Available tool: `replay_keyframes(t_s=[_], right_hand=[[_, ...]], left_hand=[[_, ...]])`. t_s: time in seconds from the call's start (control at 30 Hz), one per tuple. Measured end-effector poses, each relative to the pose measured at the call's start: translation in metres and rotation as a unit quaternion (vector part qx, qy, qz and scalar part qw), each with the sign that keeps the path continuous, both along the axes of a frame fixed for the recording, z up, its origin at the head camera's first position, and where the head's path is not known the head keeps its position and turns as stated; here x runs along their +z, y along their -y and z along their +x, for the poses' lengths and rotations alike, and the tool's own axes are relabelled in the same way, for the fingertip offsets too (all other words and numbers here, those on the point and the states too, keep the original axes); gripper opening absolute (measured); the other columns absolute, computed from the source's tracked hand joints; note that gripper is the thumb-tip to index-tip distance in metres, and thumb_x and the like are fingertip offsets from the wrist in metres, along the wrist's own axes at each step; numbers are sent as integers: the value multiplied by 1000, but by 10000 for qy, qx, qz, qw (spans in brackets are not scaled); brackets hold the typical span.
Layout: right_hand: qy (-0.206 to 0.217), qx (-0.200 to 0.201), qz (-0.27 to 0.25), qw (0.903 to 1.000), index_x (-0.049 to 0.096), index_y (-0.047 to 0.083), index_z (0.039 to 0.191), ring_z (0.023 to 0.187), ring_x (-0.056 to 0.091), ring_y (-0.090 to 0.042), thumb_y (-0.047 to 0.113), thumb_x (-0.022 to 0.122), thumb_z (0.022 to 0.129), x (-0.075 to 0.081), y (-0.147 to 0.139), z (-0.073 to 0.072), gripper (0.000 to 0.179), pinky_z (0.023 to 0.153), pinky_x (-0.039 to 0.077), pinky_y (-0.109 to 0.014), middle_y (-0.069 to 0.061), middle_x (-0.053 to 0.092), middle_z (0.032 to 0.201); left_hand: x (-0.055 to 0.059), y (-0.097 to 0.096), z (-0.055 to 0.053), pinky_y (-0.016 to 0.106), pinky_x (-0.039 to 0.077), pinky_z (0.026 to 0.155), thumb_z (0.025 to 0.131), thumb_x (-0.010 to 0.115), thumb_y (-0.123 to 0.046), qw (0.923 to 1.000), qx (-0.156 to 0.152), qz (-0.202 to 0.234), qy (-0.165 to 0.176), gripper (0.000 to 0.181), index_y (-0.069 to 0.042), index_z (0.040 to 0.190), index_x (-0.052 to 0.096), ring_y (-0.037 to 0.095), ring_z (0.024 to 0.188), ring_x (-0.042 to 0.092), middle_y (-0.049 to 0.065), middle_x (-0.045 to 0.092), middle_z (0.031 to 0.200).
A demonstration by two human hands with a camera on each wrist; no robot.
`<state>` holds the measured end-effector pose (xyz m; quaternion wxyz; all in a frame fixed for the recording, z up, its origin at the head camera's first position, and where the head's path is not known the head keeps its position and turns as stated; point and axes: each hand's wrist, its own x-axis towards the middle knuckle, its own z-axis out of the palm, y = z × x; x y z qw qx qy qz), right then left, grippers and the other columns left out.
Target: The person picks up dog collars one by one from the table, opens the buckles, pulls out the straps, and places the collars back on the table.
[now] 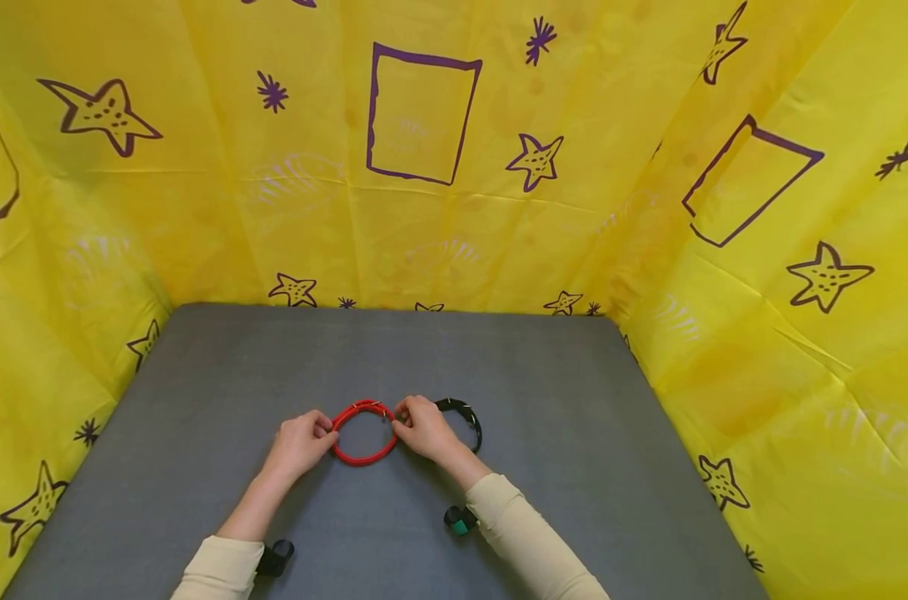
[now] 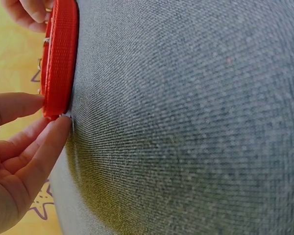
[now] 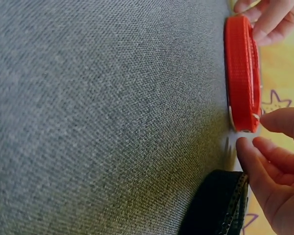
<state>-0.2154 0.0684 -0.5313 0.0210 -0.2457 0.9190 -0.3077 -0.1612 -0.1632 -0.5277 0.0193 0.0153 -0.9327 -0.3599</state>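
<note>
A red buckled collar (image 1: 365, 461), apparently a pet collar, stands on its edge as a ring on the grey surface. My left hand (image 1: 301, 442) pinches its left side; in the left wrist view the thumb lies on the upper edge and the fingertips (image 2: 64, 121) meet the outer band. By the collar's right side is my right hand (image 1: 427, 431). In the right wrist view its thumb is at the metal fitting, while the forefinger sits slightly apart from the band. A black collar (image 1: 477, 429) with metal fittings stands just right, partly hidden behind my right hand.
The grey tabletop (image 1: 289, 358) spreads around both collars. Yellow cloth (image 1: 454, 225) with purple stars and frames walls the back and both sides. A dark strap piece (image 1: 276, 558) is at the left wrist, and a black and green one (image 1: 460, 521) at the right.
</note>
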Motion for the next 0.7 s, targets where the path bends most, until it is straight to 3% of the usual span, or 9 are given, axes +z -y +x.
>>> replay_keyframes(t_s=[0.43, 0.7], right_hand=[[-58, 25, 234, 9997, 66, 3, 99, 77, 55, -11, 9, 70, 87, -2, 6, 1, 14, 68, 47, -18, -5, 61, 86], [43, 38, 174, 9998, 66, 3, 99, 73, 54, -8, 8, 69, 88, -2, 8, -1, 13, 65, 45, -16, -3, 61, 82]], left_hand=[[3, -3, 3, 30, 46, 55, 85, 71, -10, 9990, 10, 297, 338, 16, 2, 94, 64, 13, 56, 57, 2, 63, 69], [4, -4, 3, 30, 46, 55, 85, 70, -8, 9986, 7, 392, 344, 16, 3, 94, 63, 12, 55, 58, 1, 62, 67]])
